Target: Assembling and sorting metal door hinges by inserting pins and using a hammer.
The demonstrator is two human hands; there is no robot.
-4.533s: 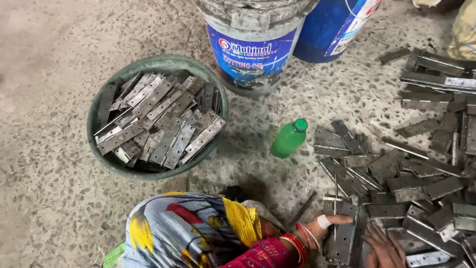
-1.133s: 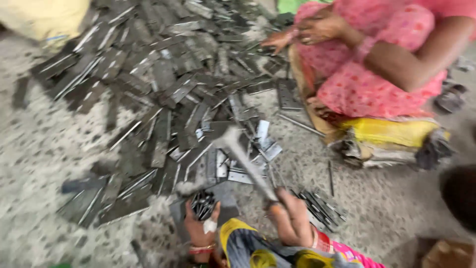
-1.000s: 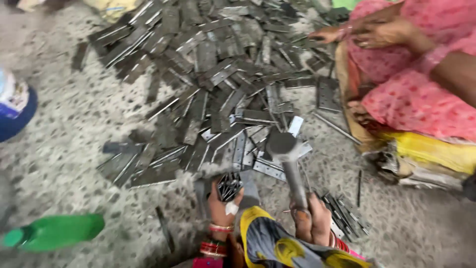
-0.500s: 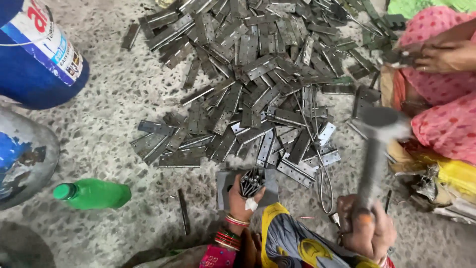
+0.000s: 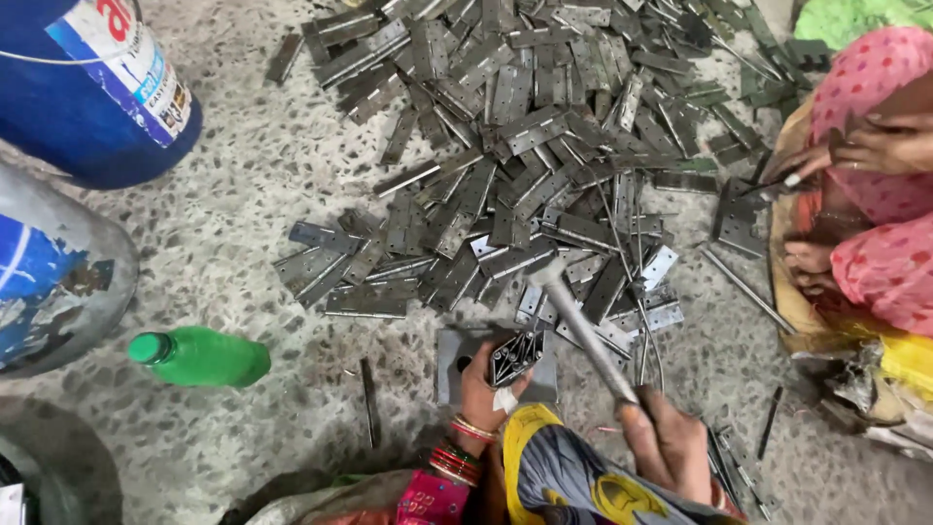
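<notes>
My left hand (image 5: 479, 387) holds a small dark metal hinge (image 5: 515, 357) upright on a grey metal block (image 5: 455, 357) on the floor. My right hand (image 5: 674, 439) grips the handle of a hammer (image 5: 581, 326), whose head is down just right of the hinge, over the block's far edge. A big heap of flat grey hinges (image 5: 530, 146) lies right behind the block.
A blue bucket (image 5: 92, 83) and a grey-blue drum (image 5: 44, 277) stand at the left, with a green bottle (image 5: 202, 357) lying beside them. Another person in pink (image 5: 880, 214) sits at the right, hands on a hinge. Thin metal pins (image 5: 741, 287) lie scattered on the speckled floor.
The view has swung left, back over the block. The hammer was raised half a second ago and has come down beside the hinge held by my left hand.
</notes>
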